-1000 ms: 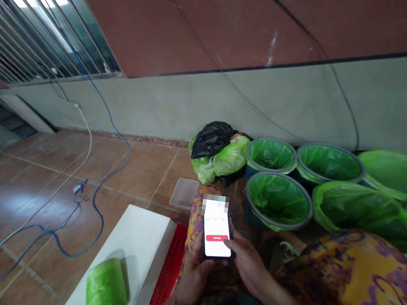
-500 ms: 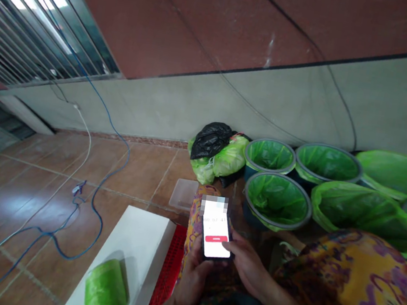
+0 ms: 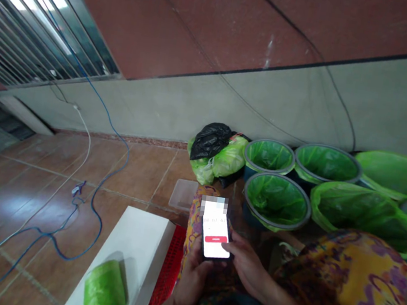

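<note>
Holding the phone (image 3: pixel 215 230) at the near centre, tilted screen up, presumably for easy reading of the digits and red button. Gripping it with the left hand (image 3: pixel 196 270) from below and the left, likely to bear the weight; closed on its right edge with the right hand (image 3: pixel 250 265), with the thumb over the lower screen, apparently to steady or tap, though impossible to tell whether pressing. At near left, note the green plastic bundle (image 3: pixel 105 290) lying on the white box (image 3: pixel 134 236), probably for easy reach, just beside the red crate (image 3: pixel 169 264). At right, note bins (image 3: pixel 307 212) lined with green bags (image 3: pixel 273 192) folded over the rims, presumably to hold them open, and at far centre, filled bags (image 3: pixel 228 161) near the wall (image 3: pixel 164 106), perhaps pushed aside.
</note>
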Available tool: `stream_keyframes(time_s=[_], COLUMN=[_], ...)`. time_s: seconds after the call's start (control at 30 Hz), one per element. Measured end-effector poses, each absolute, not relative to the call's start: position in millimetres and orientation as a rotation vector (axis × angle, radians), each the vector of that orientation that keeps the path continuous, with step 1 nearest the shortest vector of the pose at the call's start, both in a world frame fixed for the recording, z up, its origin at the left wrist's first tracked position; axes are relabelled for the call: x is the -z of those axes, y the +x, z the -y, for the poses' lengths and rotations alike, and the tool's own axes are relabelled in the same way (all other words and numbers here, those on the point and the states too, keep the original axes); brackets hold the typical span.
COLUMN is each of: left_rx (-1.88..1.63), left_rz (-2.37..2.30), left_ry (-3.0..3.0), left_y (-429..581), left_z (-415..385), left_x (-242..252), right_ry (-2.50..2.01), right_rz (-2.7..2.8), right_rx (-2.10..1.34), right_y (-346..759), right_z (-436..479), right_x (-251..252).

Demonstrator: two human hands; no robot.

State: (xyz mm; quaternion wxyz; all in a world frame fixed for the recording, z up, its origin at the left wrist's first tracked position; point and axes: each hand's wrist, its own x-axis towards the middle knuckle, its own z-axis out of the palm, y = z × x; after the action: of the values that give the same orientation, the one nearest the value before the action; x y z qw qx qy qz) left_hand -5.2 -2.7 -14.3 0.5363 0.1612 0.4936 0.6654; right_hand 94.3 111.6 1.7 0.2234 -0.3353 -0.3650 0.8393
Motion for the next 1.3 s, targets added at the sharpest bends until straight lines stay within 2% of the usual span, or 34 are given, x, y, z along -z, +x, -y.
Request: stream_keyframes(time_s=[0.47,1.3], left_rx=[-1.611,-1.567], left_rz=[-1.256,-1.233], left_ry=[0.379,0.333], left_y=[2,-1], left_z=[-3,2], left_x=[-15,3], right_ry=[-0.926,-0.922], right_rz=[1.035,0.985], right_rx=[-2.295,-2.333], right_y=[95,96], right_z=[-111,-111], right_x=[-4,-7])
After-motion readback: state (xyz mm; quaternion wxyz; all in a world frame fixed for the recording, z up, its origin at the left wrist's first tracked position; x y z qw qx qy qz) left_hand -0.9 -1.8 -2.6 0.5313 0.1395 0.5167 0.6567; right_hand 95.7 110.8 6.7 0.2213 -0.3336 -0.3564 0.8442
